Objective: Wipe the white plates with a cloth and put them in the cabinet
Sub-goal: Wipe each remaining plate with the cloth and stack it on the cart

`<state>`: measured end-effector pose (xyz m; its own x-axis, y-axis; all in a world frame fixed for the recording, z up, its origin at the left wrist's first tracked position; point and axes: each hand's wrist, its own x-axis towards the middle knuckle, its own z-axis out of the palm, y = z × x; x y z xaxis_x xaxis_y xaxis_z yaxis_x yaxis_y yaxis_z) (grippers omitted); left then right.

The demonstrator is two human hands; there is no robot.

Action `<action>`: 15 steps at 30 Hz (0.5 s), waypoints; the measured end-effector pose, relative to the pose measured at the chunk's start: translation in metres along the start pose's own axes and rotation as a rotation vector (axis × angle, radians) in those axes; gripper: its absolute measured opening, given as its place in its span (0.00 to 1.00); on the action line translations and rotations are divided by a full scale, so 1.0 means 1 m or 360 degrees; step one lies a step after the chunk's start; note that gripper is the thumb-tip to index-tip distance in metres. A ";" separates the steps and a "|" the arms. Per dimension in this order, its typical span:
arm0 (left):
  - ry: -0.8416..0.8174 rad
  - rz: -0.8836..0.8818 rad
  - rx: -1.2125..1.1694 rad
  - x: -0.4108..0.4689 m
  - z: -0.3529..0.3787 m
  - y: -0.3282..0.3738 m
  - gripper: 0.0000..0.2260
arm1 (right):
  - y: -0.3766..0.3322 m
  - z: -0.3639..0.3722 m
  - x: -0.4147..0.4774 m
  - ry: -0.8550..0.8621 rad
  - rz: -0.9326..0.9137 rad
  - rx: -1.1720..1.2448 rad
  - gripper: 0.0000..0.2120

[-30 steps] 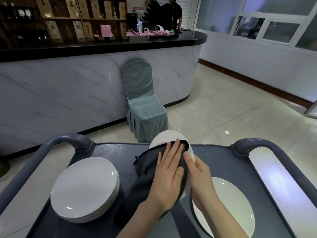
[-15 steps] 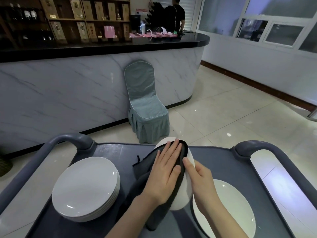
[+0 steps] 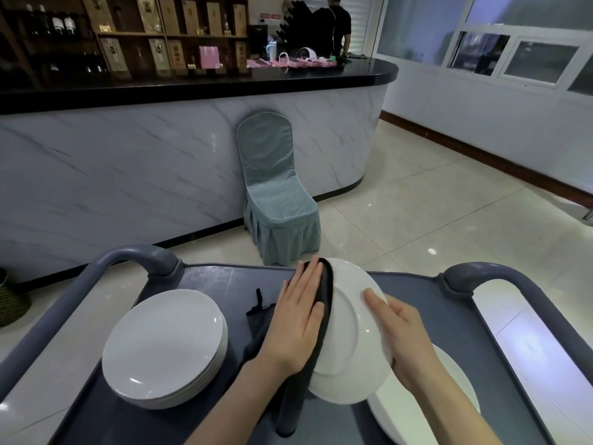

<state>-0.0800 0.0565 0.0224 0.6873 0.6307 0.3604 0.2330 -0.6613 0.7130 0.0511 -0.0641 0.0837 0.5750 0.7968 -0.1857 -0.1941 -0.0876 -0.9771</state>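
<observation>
I hold a white plate (image 3: 349,332) tilted up on its edge above the grey cart tray (image 3: 224,277), with its underside turned toward me. My left hand (image 3: 298,319) lies flat and presses a dark cloth (image 3: 325,303) against the plate's hidden left face; the cloth's loose end hangs down to the tray. My right hand (image 3: 401,338) supports the underside, fingers straight across it, thumb hidden. A stack of several white plates (image 3: 167,345) sits on the tray's left. Another white plate (image 3: 449,406) lies flat at the right, partly under my right arm.
The cart has curved grey handles at the far left (image 3: 141,255) and far right (image 3: 481,274). Beyond it, a covered teal chair (image 3: 276,200) stands against a marble-fronted bar counter (image 3: 128,175). A person (image 3: 333,24) stands behind the counter. Tiled floor stretches to the right.
The plate has swung up from nearly flat to standing on edge, underside toward me. My left hand and the cloth shifted to its left face; my right fingers slid onto its back.
</observation>
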 end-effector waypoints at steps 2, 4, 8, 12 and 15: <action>-0.0028 0.0061 0.0008 0.007 -0.005 0.001 0.25 | -0.002 0.003 0.002 -0.0024 -0.0032 -0.0034 0.27; 0.0002 0.0045 -0.0065 0.007 -0.006 -0.003 0.26 | -0.007 0.004 0.005 -0.0002 -0.0041 -0.0043 0.24; 0.0242 -0.0166 -0.0336 -0.016 0.004 -0.015 0.25 | -0.011 -0.006 0.013 0.0142 0.0037 0.0173 0.16; 0.0344 -0.0173 -0.0352 -0.045 0.024 -0.009 0.25 | -0.003 -0.003 0.022 0.0416 0.0154 0.0522 0.15; 0.0213 0.0044 -0.0084 -0.050 0.034 0.004 0.26 | 0.001 0.009 0.029 0.0580 0.0232 0.0776 0.12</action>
<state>-0.0899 0.0087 -0.0132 0.5941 0.6633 0.4551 0.1763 -0.6594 0.7308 0.0604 -0.0355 0.0777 0.7327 0.5344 -0.4213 -0.5820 0.1712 -0.7950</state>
